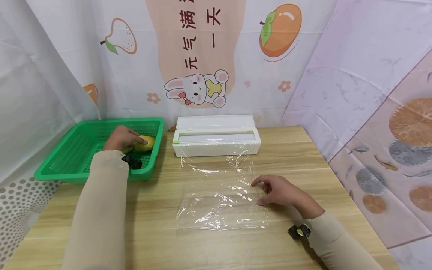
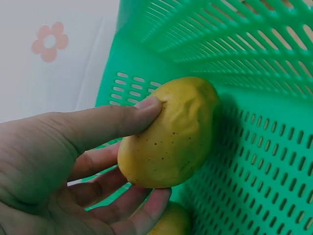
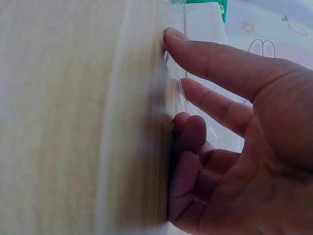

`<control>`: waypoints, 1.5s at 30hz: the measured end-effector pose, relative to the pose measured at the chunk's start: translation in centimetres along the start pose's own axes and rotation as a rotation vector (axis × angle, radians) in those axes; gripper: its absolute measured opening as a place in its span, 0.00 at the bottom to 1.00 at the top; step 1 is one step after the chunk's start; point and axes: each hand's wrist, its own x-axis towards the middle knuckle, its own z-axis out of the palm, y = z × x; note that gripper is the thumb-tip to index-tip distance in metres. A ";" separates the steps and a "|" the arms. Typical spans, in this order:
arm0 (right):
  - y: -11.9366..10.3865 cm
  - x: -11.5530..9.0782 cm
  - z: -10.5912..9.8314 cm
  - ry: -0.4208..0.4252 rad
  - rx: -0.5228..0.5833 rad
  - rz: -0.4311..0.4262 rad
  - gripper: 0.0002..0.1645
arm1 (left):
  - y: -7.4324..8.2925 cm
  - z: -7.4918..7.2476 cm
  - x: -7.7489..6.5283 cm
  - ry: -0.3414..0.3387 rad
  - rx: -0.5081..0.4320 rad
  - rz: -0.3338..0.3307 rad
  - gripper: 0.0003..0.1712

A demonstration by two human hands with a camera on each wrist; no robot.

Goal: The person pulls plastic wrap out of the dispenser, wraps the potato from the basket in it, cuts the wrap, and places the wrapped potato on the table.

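Observation:
In the green basket [image 1: 156, 150], my left hand [image 1: 122, 138] grips a yellow mango [image 2: 171, 132] between thumb and fingers. The mango has wrinkled skin and small dark specks. Part of another yellow mango [image 2: 171, 220] shows beneath it in the left wrist view. A sheet of clear cling film [image 1: 219, 202] lies across the table, running out from a white film dispenser [image 1: 217, 149]. At the film's right edge rests my right hand [image 1: 278, 190], its thumb and index finger apart and the other fingers loosely bent. The right fingertips touch or nearly touch the film.
The wooden table [image 1: 155, 240] carries the basket at the back left and the dispenser at the back middle, its lid [image 1: 216, 122] raised. A printed curtain [image 1: 128, 82] hangs behind the table, and a patterned cloth [image 1: 378, 157] lines the right side.

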 end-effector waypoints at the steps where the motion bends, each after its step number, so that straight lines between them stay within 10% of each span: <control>1: 0.0 0.0 0.0 0.001 -0.001 0.000 0.32 | 0.1 -0.1 0.0 0.008 -0.022 -0.004 0.42; 27: 0.2 -0.1 0.0 -0.007 0.031 -0.008 0.32 | 1.8 -1.4 -5.1 0.215 -0.344 0.119 0.52; 45: 0.3 -0.1 -0.1 -0.015 0.027 -0.008 0.33 | 3.6 2.2 -11.7 0.330 -0.361 0.198 0.45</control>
